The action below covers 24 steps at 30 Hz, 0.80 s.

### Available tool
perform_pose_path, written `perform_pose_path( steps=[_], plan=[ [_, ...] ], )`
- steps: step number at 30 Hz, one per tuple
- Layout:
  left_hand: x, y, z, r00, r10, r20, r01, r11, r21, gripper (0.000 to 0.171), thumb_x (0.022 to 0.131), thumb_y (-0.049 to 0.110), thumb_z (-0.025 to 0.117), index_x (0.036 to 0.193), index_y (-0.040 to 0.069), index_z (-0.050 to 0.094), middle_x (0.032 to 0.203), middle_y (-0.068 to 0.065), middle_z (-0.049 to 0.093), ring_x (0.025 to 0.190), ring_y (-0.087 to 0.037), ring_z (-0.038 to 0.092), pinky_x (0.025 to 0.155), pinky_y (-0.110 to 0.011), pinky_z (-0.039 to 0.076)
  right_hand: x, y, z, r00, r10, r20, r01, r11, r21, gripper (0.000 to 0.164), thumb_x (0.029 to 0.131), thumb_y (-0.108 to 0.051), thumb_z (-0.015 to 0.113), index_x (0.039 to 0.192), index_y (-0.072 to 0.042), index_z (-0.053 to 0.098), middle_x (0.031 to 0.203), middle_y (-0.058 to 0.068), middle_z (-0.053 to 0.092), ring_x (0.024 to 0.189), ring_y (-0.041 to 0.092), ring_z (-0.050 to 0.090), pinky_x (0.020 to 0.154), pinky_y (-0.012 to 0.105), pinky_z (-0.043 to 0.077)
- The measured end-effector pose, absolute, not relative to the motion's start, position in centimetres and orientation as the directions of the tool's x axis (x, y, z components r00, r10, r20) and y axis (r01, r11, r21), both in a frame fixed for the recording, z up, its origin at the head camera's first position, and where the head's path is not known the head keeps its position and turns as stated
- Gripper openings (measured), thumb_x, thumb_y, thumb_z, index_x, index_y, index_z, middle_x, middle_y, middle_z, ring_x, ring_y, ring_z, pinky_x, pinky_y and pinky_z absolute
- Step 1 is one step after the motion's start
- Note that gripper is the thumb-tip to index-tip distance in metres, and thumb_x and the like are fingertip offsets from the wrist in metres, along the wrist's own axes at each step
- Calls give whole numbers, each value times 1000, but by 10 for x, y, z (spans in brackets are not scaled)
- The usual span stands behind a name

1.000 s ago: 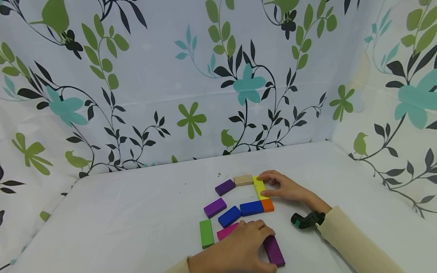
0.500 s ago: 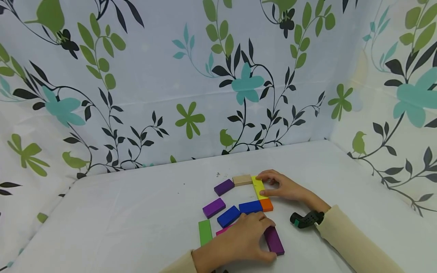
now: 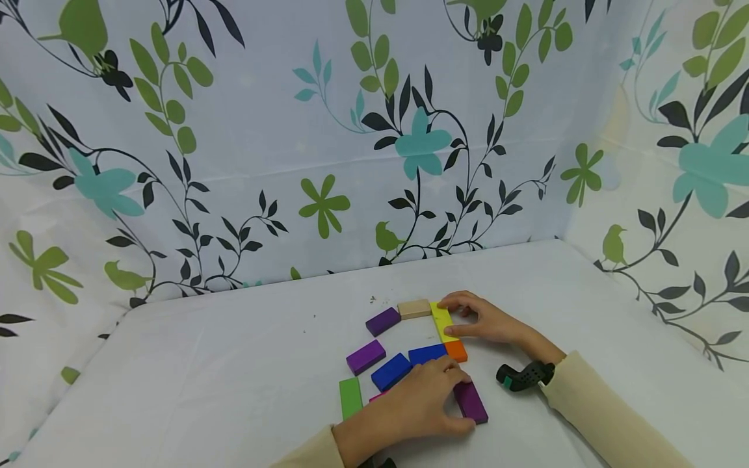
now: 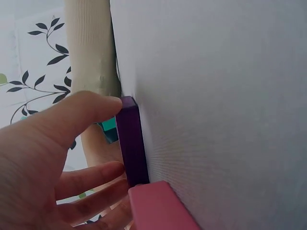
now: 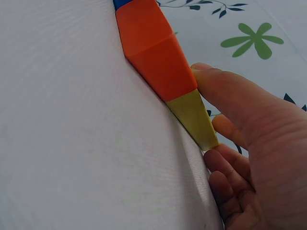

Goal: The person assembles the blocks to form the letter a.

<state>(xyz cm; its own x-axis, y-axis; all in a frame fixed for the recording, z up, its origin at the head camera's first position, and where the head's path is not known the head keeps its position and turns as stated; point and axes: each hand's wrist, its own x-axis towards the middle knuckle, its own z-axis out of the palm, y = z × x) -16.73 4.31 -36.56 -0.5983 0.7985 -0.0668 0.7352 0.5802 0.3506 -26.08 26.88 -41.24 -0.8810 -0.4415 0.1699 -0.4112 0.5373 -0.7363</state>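
In the head view my left hand [image 3: 418, 403] reaches over the blocks and grips a dark purple block [image 3: 471, 402] lengthwise. Its thumb lies on the near end and its fingers at the far end, as the left wrist view shows. A pink block [image 4: 163, 206] touches that far end there; in the head view my hand mostly hides it. My right hand [image 3: 482, 320] holds a yellow block [image 3: 442, 322] by its ends. The yellow block meets an orange block [image 3: 456, 351], which adjoins a blue block [image 3: 427, 354].
A second blue block [image 3: 391, 372], a green block [image 3: 351, 398], two violet blocks [image 3: 366, 357] and a tan block [image 3: 414, 309] lie around on the white tabletop [image 3: 222, 377]. Patterned cloth [image 3: 251, 130] hangs behind. A black band [image 3: 525, 376] circles the right wrist.
My left hand has slid the dark purple block away from me, towards the orange block, and now covers more of the pink and blue blocks. The right hand stays on the yellow block.
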Motion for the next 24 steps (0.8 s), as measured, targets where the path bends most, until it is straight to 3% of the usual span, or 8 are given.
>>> perform_pose_path(
  steps=[11, 24],
  plan=[
    [-172, 48, -367, -609, 792, -35, 743, 586, 323, 45, 87, 45, 71, 122, 18, 66, 124, 5, 56, 110, -5, 54, 96, -39, 48, -261, 268, -412, -880, -444, 168, -410, 531, -741, 51, 87, -31, 73, 132, -12, 58, 134, 9, 52, 112, 24, 49, 95, 32, 41],
    [-176, 58, -368, -604, 797, -4, 778, 591, 212, 40, 89, 42, 70, 121, 19, 68, 121, 5, 60, 111, -5, 55, 92, -35, 49, -261, 269, -413, -874, -450, 182, -424, 523, -739, 49, 88, -26, 73, 131, -10, 58, 133, 12, 53, 111, 24, 49, 94, 32, 42]
  ],
)
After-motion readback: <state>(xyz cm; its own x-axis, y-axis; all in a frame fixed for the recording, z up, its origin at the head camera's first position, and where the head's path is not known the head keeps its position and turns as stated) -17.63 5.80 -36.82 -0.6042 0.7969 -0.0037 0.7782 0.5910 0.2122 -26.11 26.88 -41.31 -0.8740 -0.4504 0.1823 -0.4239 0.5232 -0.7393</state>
